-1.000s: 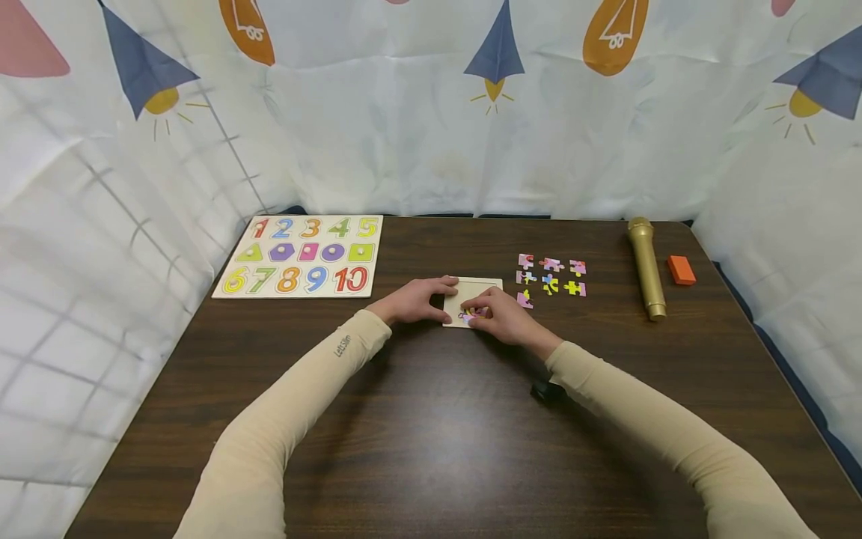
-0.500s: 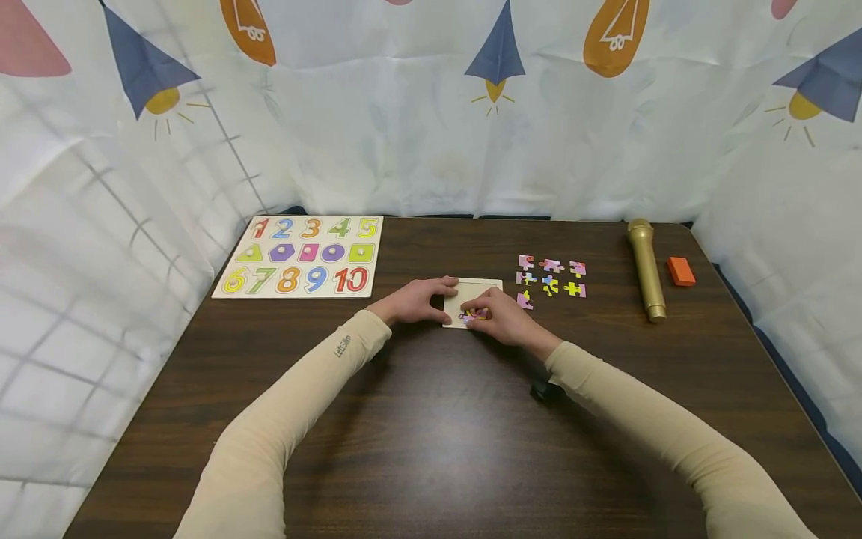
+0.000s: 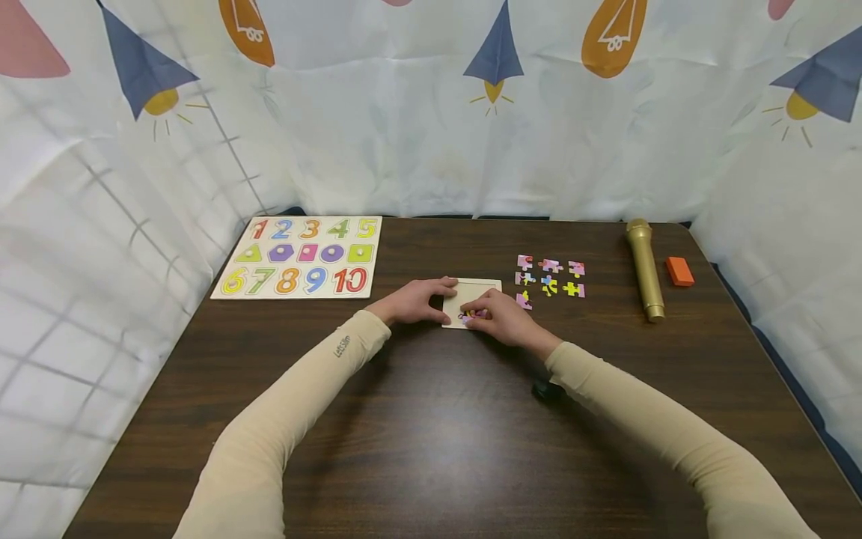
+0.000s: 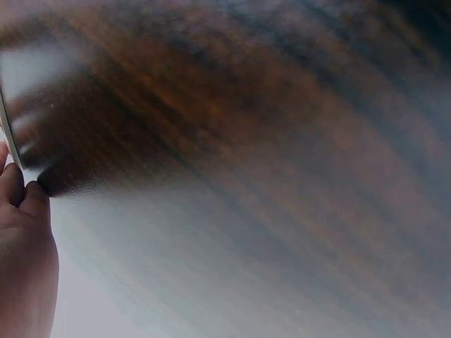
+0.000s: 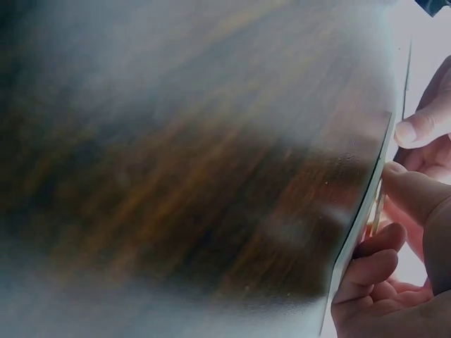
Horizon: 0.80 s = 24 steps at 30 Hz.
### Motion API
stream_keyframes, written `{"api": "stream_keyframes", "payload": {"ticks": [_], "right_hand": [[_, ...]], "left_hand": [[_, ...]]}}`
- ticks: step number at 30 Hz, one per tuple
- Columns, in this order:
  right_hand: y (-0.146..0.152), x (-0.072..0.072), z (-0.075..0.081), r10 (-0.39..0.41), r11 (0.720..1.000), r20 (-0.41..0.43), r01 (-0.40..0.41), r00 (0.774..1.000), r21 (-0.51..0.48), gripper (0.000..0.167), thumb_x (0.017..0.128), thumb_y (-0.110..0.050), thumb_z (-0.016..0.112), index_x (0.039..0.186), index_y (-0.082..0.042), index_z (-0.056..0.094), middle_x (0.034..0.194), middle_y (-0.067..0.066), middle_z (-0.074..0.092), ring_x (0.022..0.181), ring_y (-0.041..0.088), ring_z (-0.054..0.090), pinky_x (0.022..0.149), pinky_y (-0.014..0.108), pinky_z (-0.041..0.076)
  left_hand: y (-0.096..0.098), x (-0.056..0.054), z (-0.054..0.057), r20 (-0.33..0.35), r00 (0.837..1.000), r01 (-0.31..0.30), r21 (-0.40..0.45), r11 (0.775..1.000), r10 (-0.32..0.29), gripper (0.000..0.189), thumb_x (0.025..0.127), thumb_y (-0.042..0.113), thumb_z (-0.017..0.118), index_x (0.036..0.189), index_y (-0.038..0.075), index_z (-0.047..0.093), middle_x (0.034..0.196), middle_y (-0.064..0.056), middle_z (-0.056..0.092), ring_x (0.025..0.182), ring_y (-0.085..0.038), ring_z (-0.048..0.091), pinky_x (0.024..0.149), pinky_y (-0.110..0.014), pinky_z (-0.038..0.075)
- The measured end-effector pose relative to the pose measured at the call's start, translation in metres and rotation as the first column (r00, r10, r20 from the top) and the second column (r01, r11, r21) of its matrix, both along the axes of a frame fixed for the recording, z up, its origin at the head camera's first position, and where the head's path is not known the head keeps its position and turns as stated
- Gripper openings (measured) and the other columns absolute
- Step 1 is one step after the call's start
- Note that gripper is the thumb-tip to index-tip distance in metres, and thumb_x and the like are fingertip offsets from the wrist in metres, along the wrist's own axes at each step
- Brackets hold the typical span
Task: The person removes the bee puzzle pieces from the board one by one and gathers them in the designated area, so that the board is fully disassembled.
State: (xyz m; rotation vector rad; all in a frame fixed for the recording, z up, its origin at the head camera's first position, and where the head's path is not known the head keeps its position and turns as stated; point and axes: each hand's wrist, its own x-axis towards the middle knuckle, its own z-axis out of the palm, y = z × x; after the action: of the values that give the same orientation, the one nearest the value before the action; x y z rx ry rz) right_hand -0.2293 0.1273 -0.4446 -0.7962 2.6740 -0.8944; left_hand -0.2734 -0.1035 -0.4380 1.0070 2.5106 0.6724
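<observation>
A small pale wooden puzzle tray [image 3: 471,287] lies on the table in front of me in the head view. My left hand [image 3: 417,301] holds it by its left side, fingers at the far corner and thumb at the near one. Over its lower right part, my right hand [image 3: 501,318] pinches a pink and yellow jigsaw piece [image 3: 466,317] close to the tray floor; the fingers partly cover it. The right wrist view has the right hand [image 5: 394,260] beside the tray's edge [image 5: 363,204]. Only part of the left hand [image 4: 28,246] appears in the left wrist view.
Several loose jigsaw pieces [image 3: 549,286] lie in rows right of the tray. Farther right are a gold microphone [image 3: 646,271] and an orange block [image 3: 680,272]. A number and shape board [image 3: 303,293] sits at back left. A printed curtain [image 3: 404,135] encloses the table.
Almost nothing differs; both hands keep their places at the tray, the right fingers shifting only very slightly over the piece.
</observation>
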Motion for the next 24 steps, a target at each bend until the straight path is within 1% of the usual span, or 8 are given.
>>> {"api": "stream_keyframes", "payload": {"ticks": [9, 17, 24], "right_hand": [[0.0005, 0.0, -0.0005, 0.009, 1.0, -0.027, -0.009, 1.0, 0.006, 0.029, 0.093, -0.021, 0.068, 0.12, -0.011, 0.071, 0.103, 0.005, 0.063, 0.088, 0.019, 0.05, 0.072, 0.031, 0.041], [0.001, 0.0009, -0.0006, 0.011, 1.0, -0.025, -0.011, 1.0, -0.004, 0.029, 0.093, -0.02, 0.067, 0.121, -0.011, 0.071, 0.103, 0.006, 0.062, 0.089, 0.019, 0.049, 0.072, 0.031, 0.041], [0.0016, 0.0012, -0.0006, 0.015, 1.0, -0.036, -0.015, 0.999, -0.008, 0.029, 0.093, -0.02, 0.068, 0.12, -0.01, 0.071, 0.103, 0.005, 0.062, 0.088, 0.019, 0.049, 0.072, 0.031, 0.041]], "left_hand": [[-0.0002, 0.0, 0.0004, 0.008, 1.0, -0.001, -0.001, 1.0, 0.001, 0.062, 0.088, 0.028, 0.074, 0.141, 0.003, 0.052, 0.157, -0.008, 0.033, 0.145, -0.024, 0.028, 0.115, -0.041, 0.027], [0.0001, 0.0004, 0.002, 0.007, 1.0, 0.003, -0.002, 1.0, -0.003, 0.062, 0.088, 0.027, 0.074, 0.14, 0.002, 0.052, 0.157, -0.009, 0.033, 0.145, -0.024, 0.028, 0.115, -0.041, 0.027], [0.0007, 0.001, 0.0031, 0.02, 1.0, -0.006, -0.011, 1.0, 0.007, 0.062, 0.088, 0.027, 0.074, 0.141, 0.003, 0.052, 0.158, -0.008, 0.032, 0.145, -0.024, 0.027, 0.115, -0.04, 0.026]]}}
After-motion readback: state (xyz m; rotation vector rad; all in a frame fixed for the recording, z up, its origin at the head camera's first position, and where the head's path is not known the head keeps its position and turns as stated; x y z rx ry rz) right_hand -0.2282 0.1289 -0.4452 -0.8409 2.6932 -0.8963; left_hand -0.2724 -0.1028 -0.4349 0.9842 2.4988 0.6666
